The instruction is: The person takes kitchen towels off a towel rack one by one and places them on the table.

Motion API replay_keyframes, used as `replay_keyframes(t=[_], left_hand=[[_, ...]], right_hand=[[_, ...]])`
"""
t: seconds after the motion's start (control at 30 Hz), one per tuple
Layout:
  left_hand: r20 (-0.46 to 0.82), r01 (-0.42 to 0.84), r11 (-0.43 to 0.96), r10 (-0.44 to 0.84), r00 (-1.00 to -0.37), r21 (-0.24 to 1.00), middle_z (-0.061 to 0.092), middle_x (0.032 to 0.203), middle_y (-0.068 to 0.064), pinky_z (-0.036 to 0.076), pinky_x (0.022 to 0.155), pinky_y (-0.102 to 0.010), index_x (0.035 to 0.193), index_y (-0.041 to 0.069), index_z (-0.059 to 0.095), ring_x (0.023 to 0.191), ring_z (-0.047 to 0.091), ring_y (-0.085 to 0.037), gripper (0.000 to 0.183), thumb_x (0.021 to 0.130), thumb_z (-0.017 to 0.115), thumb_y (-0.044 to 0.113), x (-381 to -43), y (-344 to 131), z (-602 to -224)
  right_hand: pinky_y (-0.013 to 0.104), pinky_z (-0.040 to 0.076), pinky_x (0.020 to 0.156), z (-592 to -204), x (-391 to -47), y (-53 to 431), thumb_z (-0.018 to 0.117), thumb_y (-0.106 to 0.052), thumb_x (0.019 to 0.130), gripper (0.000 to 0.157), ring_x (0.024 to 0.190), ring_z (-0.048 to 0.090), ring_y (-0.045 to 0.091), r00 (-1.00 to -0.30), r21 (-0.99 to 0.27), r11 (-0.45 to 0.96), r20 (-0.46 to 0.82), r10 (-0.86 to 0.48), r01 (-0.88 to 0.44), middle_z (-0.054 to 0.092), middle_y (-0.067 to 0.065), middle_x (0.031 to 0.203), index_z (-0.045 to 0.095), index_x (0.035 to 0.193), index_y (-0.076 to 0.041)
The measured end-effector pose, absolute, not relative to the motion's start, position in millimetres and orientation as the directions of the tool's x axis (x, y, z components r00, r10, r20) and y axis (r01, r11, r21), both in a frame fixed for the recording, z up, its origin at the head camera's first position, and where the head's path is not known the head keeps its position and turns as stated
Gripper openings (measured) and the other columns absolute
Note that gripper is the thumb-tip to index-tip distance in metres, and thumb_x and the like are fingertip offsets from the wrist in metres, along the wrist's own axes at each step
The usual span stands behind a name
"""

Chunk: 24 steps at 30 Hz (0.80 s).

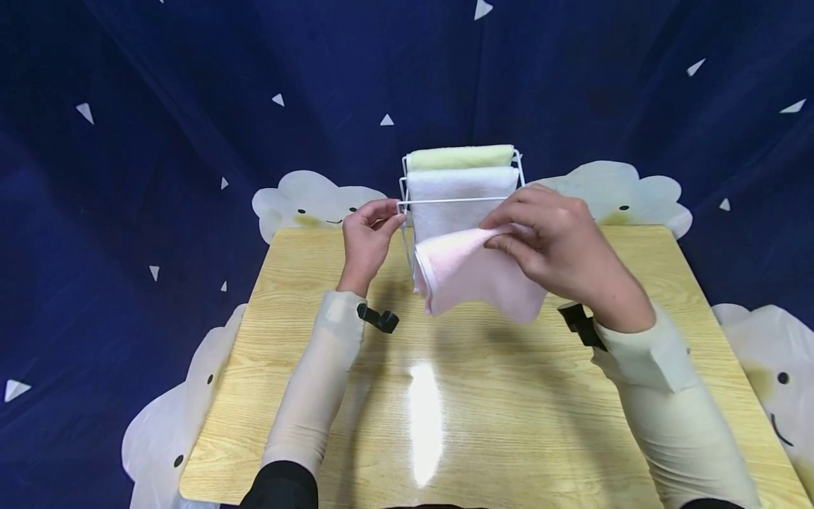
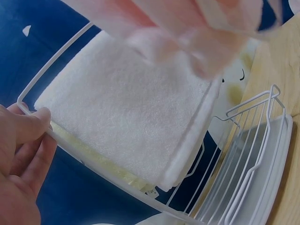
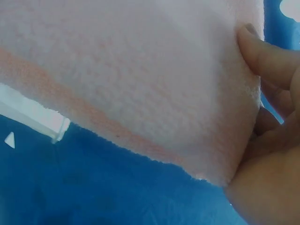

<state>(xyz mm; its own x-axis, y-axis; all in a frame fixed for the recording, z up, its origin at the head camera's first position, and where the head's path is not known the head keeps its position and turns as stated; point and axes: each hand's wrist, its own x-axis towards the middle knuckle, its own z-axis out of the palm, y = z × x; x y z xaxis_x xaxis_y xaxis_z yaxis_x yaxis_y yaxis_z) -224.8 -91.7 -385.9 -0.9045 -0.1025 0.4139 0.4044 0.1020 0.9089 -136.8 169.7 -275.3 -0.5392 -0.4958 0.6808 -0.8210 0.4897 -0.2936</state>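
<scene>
A white wire towel rack (image 1: 445, 201) stands at the table's far edge, its bars stepped one behind another. My left hand (image 1: 369, 237) pinches the left corner of its front bar, thumb against the wire (image 2: 29, 112). From my right hand (image 1: 550, 237) hangs a folded pink towel (image 1: 470, 272), its top edge pinched between thumb and fingers in front of the rack. Close up, the pink towel (image 3: 140, 84) fills much of the right wrist view. A white towel (image 1: 461, 185) drapes over the middle bar, and a pale yellow towel (image 1: 461, 157) over the rear bar.
Below the bars, the rack has a wire basket over a grey-white tray (image 2: 281, 154). The wooden table (image 1: 496, 417) extends toward me. Behind it hangs a dark blue curtain (image 1: 356, 56) with white triangles, and cloud-shaped cutouts (image 1: 305, 194) line the table's edges.
</scene>
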Motion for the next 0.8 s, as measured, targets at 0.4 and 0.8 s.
replay_keyframes(t=[0.4, 0.8], left_hand=[[0.419, 0.412, 0.084, -0.098, -0.903, 0.907, 0.071, 0.1, -0.026, 0.058, 0.082, -0.03, 0.105, -0.009, 0.072, 0.091, 0.07, -0.023, 0.023, 0.084, 0.079, -0.004, -243.1, -97.5, -409.2], [0.437, 0.429, 0.091, -0.097, -0.894, 0.899, 0.071, 0.099, -0.026, 0.058, 0.083, -0.03, 0.104, -0.008, 0.073, 0.09, 0.07, -0.021, 0.022, 0.084, 0.08, -0.003, -244.9, -98.6, -411.4]], right_hand=[[0.024, 0.044, 0.066, -309.5, -143.8, 168.2, 0.085, 0.0, 0.078, 0.019, 0.079, 0.059, 0.013, -0.589, -0.341, 0.501, 0.629, -0.507, -0.796, 0.07, 0.001, 0.089, 0.076, 0.093, -0.007], [0.032, 0.05, 0.071, -337.9, -151.4, 166.3, 0.085, -0.003, 0.079, 0.017, 0.081, 0.062, 0.015, -0.661, -0.426, 0.51, 0.555, -0.505, -0.747, 0.07, -0.001, 0.087, 0.076, 0.092, -0.008]])
